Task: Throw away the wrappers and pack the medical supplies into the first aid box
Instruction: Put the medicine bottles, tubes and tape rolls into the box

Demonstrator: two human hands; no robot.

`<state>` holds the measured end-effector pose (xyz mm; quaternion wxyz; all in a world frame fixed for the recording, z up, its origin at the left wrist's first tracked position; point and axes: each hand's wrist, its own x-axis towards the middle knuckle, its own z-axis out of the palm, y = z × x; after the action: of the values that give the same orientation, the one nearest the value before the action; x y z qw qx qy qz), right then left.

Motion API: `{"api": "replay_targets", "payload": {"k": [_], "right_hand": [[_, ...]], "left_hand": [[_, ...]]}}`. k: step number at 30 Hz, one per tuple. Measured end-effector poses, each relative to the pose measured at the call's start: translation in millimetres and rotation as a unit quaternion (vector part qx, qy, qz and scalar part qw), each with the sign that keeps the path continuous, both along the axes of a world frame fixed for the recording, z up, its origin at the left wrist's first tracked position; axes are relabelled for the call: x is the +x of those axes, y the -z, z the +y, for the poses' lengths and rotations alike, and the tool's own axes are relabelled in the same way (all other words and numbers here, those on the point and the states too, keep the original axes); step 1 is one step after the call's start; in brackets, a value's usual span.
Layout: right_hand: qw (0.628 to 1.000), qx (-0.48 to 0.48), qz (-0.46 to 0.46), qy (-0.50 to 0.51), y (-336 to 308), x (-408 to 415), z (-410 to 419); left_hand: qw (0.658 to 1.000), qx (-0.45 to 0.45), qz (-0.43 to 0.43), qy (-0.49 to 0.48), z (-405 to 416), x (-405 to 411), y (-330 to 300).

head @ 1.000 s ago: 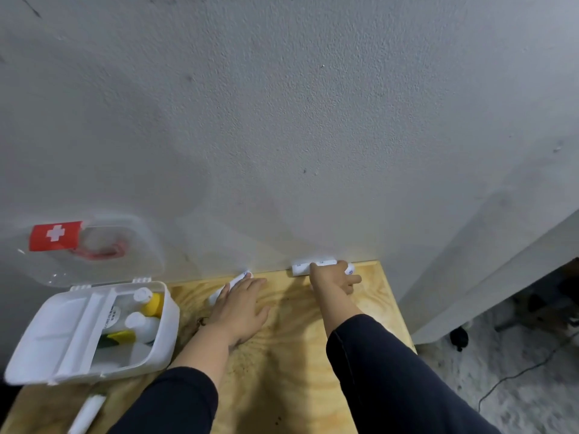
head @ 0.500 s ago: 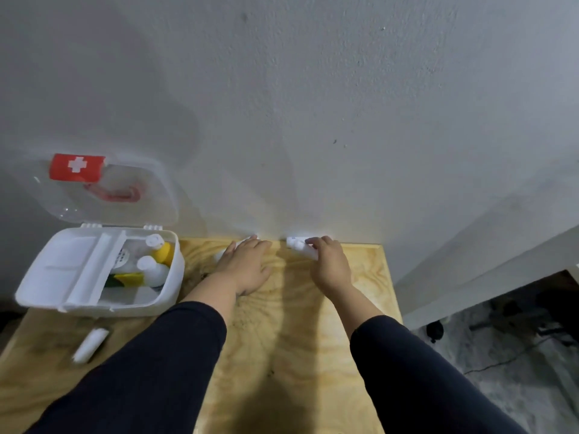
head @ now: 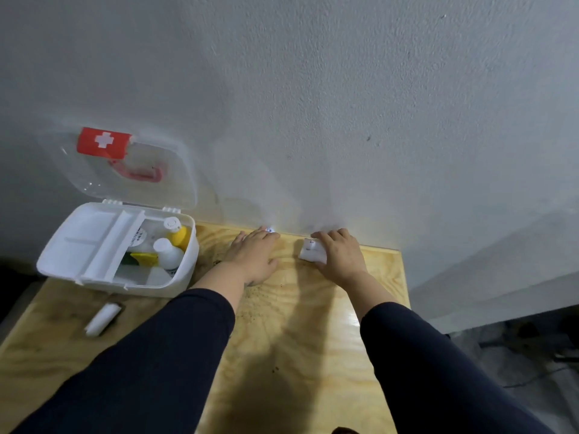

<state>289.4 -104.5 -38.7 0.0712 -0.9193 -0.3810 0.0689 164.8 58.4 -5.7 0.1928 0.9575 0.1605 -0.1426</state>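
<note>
Pale plywood forms the table (head: 297,355), its grain glossy under the light and speckled with dark flecks between the two forearms. Its far edge butts against a rough grey plastered wall (head: 344,104); off the table's right side a dim floor (head: 517,355) shows.

Both arms wear dark sleeves. The right hand (head: 340,256) lies palm down at the far edge, fingers curled over a small white packet (head: 311,251) with faint red and blue print; the packet pokes out on the hand's thumb side, resting on the wood. The left hand (head: 255,256) lies flat close beside it, fingers spread, with a sliver of a second white packet (head: 270,230) showing just past its fingertips against the wall. Whether that hand grips the packet, I cannot tell.

Left of the left hand sits the first aid box (head: 78,270), white plastic, its clear lid (head: 175,170) raised against the wall with a red label bearing a white cross. Inside stand a yellow bottle (head: 179,236) and a white bottle (head: 167,253). Nearer than the box lies a white roll (head: 101,319) on the table.
</note>
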Motion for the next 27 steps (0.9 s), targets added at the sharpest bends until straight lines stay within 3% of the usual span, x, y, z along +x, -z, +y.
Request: {"api": "replay_targets", "payload": {"k": [8,10,13,16,20,27], "right_hand": [[0.996,-0.061,0.066,-0.014,-1.2,-3.8,-1.6],[0.99,0.021,0.13,0.044,-5.3,-7.9,-0.7],[0.948,0.185,0.23,0.12,-19.2,-12.5,1.4],[0.904,0.279,0.285,0.152,-41.2,-19.0,9.6],[0.862,0.357,0.319,0.166,-73.5,-33.7,27.0],[0.834,0.415,0.335,0.142,-115.1,-88.2,76.3]], "left_hand": [[1.0,-0.007,-0.004,-0.008,-7.8,-1.3,-5.9],[1.0,-0.004,-0.008,-0.006,-8.5,-2.7,-11.2],[1.0,0.003,-0.022,-0.002,-7.1,-4.8,-22.8],[0.999,0.014,-0.042,-0.004,-1.8,-9.6,-37.2],[0.996,0.042,-0.075,0.005,12.4,-22.8,-62.9],[0.991,0.076,-0.106,-0.004,62.6,-75.2,-93.7]]}}
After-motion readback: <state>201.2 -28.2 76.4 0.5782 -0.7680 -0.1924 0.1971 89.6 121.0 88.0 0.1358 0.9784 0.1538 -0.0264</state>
